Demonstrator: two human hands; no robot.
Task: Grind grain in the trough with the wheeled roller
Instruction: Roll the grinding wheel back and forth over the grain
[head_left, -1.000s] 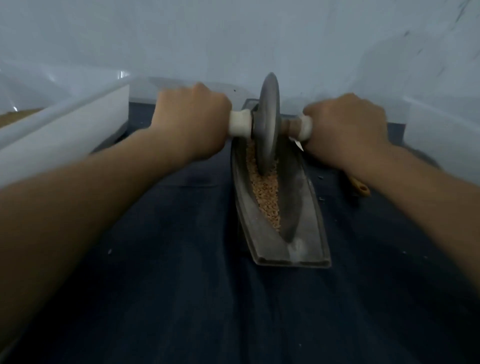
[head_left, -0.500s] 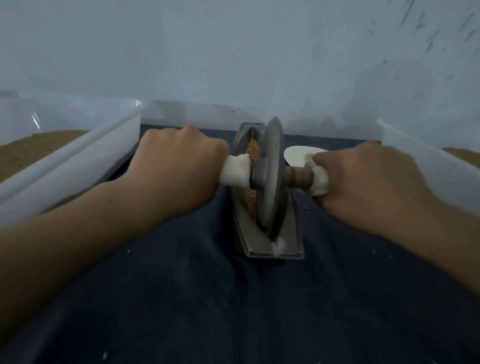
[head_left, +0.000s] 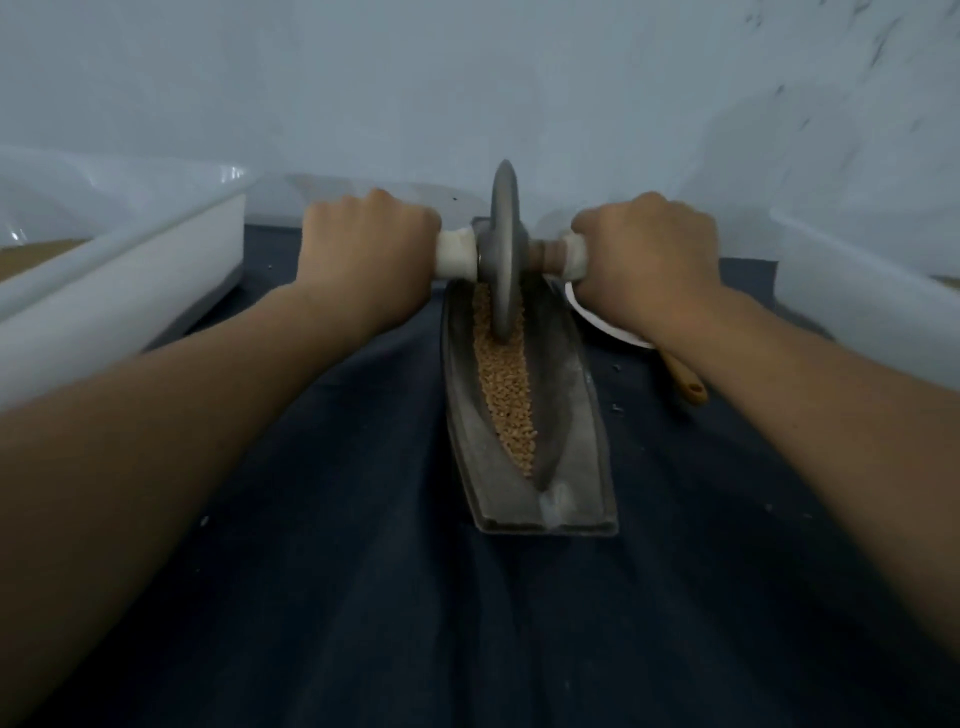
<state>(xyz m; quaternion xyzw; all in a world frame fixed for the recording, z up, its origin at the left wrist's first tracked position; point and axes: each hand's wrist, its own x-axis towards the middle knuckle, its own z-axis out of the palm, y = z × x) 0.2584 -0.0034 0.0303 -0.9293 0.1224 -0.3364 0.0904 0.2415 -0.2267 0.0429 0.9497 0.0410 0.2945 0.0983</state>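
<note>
A long grey metal trough (head_left: 582, 415) lies on the dark cloth, running away from me. Tan grain (head_left: 506, 395) fills its groove. The wheeled roller (head_left: 503, 254), a grey metal disc on an axle with white handle wraps, stands upright at the trough's far end with its rim in the grain. My left hand (head_left: 363, 254) is closed around the left handle. My right hand (head_left: 649, 254) is closed around the right handle. The trough's far tip is hidden behind the disc.
A white plastic bin (head_left: 130, 280) with brown grain stands at the left, another white bin (head_left: 872, 312) at the right. A white scoop (head_left: 602, 322) with a wooden handle (head_left: 685, 382) lies right of the trough, partly under my right wrist. A pale wall rises behind.
Half a second ago the roller was at the near end of the trough; both hands have pushed it to the far end, uncovering the grain.
</note>
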